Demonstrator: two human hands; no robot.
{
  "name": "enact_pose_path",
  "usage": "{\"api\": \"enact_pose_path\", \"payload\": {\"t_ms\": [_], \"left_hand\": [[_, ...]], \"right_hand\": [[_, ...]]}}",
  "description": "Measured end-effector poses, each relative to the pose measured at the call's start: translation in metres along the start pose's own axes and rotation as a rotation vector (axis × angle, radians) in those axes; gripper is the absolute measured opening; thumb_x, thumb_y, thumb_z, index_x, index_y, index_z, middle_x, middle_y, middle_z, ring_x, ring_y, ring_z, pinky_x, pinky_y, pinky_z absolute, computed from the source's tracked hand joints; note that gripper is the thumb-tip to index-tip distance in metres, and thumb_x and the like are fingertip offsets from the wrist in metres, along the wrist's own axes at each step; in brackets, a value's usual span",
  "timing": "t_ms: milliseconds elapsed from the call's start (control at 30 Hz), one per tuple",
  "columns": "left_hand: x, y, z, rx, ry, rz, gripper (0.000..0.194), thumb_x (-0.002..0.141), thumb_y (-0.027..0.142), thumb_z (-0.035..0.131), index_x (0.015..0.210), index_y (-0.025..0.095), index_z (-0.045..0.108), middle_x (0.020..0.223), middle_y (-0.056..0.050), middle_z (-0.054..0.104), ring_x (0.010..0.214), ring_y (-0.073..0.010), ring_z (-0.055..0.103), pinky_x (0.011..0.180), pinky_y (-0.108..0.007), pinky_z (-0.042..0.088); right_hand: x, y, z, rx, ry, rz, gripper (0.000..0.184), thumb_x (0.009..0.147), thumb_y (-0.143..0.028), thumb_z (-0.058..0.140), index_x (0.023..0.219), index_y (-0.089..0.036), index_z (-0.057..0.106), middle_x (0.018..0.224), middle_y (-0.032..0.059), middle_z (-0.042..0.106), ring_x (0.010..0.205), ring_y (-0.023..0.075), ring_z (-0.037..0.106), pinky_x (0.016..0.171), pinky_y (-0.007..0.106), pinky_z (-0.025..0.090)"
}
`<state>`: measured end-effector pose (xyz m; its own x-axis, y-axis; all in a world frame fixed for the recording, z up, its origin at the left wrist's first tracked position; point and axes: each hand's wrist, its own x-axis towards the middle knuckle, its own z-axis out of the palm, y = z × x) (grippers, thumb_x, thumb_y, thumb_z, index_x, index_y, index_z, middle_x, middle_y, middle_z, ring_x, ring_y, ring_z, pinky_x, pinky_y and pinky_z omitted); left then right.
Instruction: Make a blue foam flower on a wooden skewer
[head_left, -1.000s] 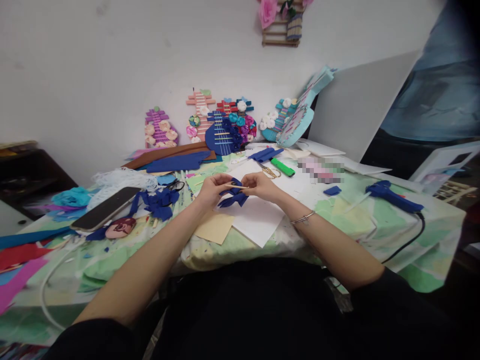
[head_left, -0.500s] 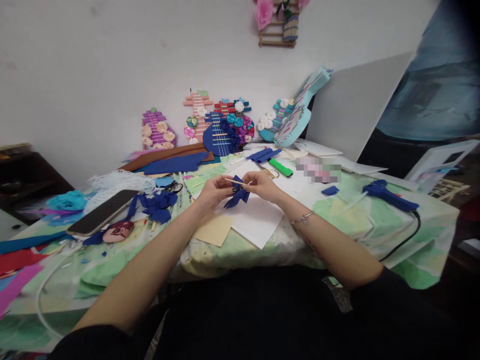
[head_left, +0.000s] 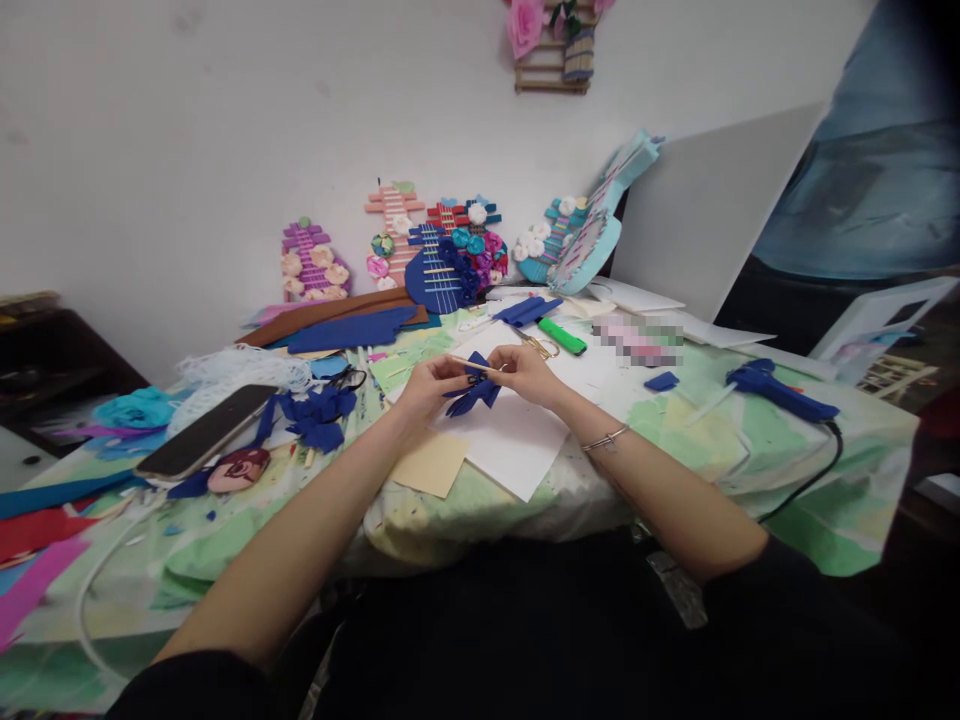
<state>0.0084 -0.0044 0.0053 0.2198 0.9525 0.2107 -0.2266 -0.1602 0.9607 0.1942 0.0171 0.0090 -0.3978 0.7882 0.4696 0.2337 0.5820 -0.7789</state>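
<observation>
Over the white paper point(head_left: 517, 455), both hands are pinched together around a dark blue crepe paper flower point(head_left: 480, 392) with a thin wooden stick point(head_left: 470, 364) lying across it. My left hand point(head_left: 429, 388) grips the stick and the flower's left side, fingers closed. From the other side my right hand point(head_left: 526, 372) pinches the stick's right end and the blue paper, fingers curled. Exactly how the fingertips meet the paper is too small to tell. A beige paper square point(head_left: 433, 462) lies just below the hands, and gold-handled scissors point(head_left: 541, 346) rest beyond them.
On the left are a phone point(head_left: 206, 432), blue paper scraps point(head_left: 319, 410) and white shredded paper point(head_left: 240, 375). A blue glue gun point(head_left: 780, 388) with a black cord lies right. A green marker point(head_left: 562, 336) sits behind the hands. Decorated paper instruments point(head_left: 435, 270) lean on the wall.
The hands stay almost in place, holding the stick and blue flower. The flower's lower petals have tilted slightly to the left. The view has shifted a little.
</observation>
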Motion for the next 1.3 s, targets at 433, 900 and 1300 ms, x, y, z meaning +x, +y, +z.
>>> {"api": "enact_pose_path", "payload": {"t_ms": [433,900,1300], "left_hand": [[0.007,-0.006,-0.008,0.002,0.009,0.031,0.04,0.05,0.025,0.086,0.083,0.015,0.064,0.071,-0.001,0.071,0.061,-0.0136,0.065,0.061,-0.026,0.05],[0.014,-0.008,-0.017,0.18,0.037,0.101,0.03,0.049,0.019,0.084,0.073,0.013,0.068,0.068,-0.002,0.069,0.062,-0.0146,0.065,0.067,-0.029,0.051],[0.013,-0.01,-0.019,0.217,0.09,0.132,0.033,0.045,0.026,0.086,0.064,0.013,0.063,0.06,0.001,0.066,0.056,-0.0123,0.062,0.061,-0.027,0.052]], "right_hand": [[0.003,0.006,0.001,-0.103,0.015,-0.029,0.01,0.066,-0.023,0.064,0.067,-0.014,0.059,0.06,-0.0022,0.057,0.055,0.0091,0.049,0.055,0.021,0.037],[0.007,0.02,0.005,-0.197,0.012,-0.024,0.009,0.062,-0.019,0.067,0.066,-0.013,0.062,0.058,-0.0041,0.056,0.056,0.0083,0.048,0.056,0.021,0.035],[0.003,0.012,0.007,-0.153,0.085,-0.015,0.017,0.066,-0.019,0.07,0.08,-0.016,0.063,0.067,-0.001,0.065,0.062,0.0115,0.059,0.059,0.021,0.042]]}}
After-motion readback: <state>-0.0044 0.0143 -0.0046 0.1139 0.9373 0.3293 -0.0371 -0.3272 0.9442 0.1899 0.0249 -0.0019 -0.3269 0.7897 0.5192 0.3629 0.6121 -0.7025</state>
